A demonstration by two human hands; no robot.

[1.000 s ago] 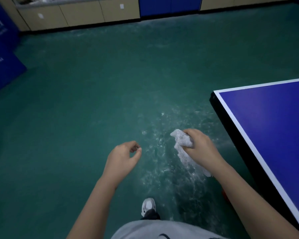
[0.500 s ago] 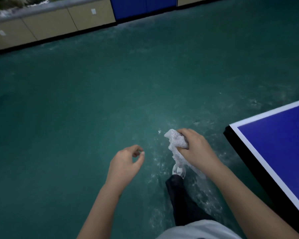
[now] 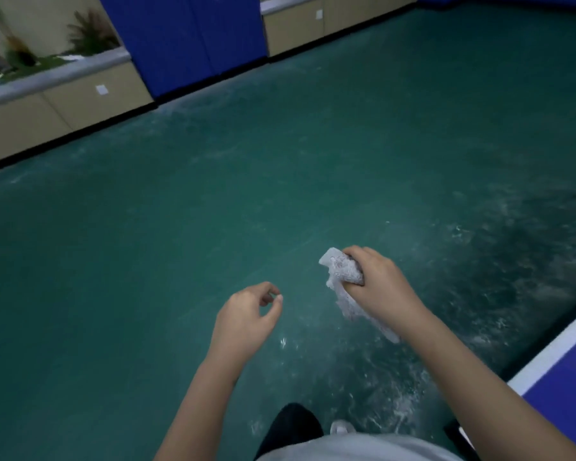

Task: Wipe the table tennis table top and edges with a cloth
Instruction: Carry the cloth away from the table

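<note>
The right grip (image 3: pixel 376 286) is clamped on the white cloth (image 3: pixel 341 269). A crumpled wad of cloth sticks out of the fist on the thumb side. A loose tail hangs from the underside of the fist and trails back beneath the wrist. The cloth is held above the green floor (image 3: pixel 213 211), well apart from the blue tabletop (image 3: pixel 569 394) at the lower right. The left grip (image 3: pixel 246 317) hangs loosely curled with nothing in it.

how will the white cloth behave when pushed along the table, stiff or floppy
Probably floppy: the cloth bunches in the right hand and its loose tail hangs limp below the fist. Likely light, since one hand carries it. Its rough-looking texture may drag rather than slide.
</note>
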